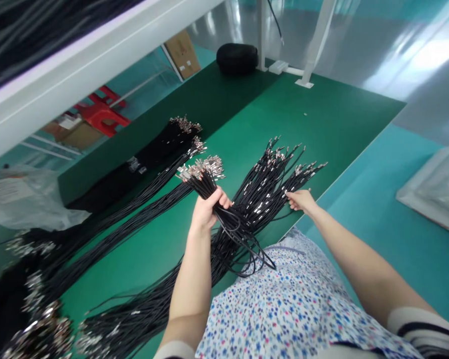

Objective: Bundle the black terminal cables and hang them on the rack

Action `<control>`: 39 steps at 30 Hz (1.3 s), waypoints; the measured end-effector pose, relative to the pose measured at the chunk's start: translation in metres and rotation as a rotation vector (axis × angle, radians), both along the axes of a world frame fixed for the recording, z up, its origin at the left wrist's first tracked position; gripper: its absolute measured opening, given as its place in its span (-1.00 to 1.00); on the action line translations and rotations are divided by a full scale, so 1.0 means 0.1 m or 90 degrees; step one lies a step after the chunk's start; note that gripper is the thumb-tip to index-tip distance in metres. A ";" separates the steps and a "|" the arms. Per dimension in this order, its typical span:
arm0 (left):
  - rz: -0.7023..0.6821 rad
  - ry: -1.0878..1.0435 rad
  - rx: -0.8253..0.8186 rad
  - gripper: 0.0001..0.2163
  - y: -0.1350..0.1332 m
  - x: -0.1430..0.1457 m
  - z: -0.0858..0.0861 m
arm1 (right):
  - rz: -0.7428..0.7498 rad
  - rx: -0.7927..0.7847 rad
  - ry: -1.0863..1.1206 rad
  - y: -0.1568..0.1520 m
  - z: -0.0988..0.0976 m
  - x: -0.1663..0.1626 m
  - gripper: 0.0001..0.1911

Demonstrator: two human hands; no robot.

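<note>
My left hand point(208, 208) is closed round a thick bunch of black cables point(204, 185), just below their silvery metal ends, which point up and away. The rest of that bunch loops down over a loose pile of black cables point(262, 199) on the green tabletop. At the right side of this pile, my right hand point(300, 200) pinches with thumb and forefinger at a metal-tipped cable end point(285, 193). Whether it grips one cable or more, I cannot make out. The pile's metal tips fan out toward the far right, and its tails run to the lower left.
More cable bundles point(149, 197) lie along the green table point(344, 114) at the left, beside a clear plastic bag point(26, 197). A white shelf beam point(97, 60) crosses above. White posts point(316, 45) and a black roll point(237, 58) stand at the far end. Red stools point(103, 114) are beyond.
</note>
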State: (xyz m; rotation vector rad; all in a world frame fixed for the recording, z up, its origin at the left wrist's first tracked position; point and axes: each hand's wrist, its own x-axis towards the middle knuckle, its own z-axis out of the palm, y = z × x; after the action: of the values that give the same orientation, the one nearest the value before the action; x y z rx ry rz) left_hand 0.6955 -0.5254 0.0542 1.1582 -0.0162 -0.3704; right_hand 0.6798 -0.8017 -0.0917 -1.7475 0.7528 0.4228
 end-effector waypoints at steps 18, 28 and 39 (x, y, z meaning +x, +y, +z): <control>0.061 -0.037 0.107 -0.68 -0.23 -0.10 0.07 | 0.578 -0.198 -0.507 0.84 1.36 -0.13 -0.70; 0.039 -0.080 0.128 -0.76 -0.19 -0.20 0.10 | 0.628 -0.182 -0.513 0.91 1.35 -0.20 -0.71; -0.051 -0.075 0.193 -0.80 -0.18 -0.13 0.19 | 0.345 0.068 -0.508 0.94 1.33 -0.14 -0.68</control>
State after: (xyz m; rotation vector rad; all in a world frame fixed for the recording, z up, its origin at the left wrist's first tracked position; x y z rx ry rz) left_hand 0.6830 -0.5438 0.0732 1.4820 -0.1121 -0.3837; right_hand 0.6660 -0.7075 0.0417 -1.7996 -0.3119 0.0853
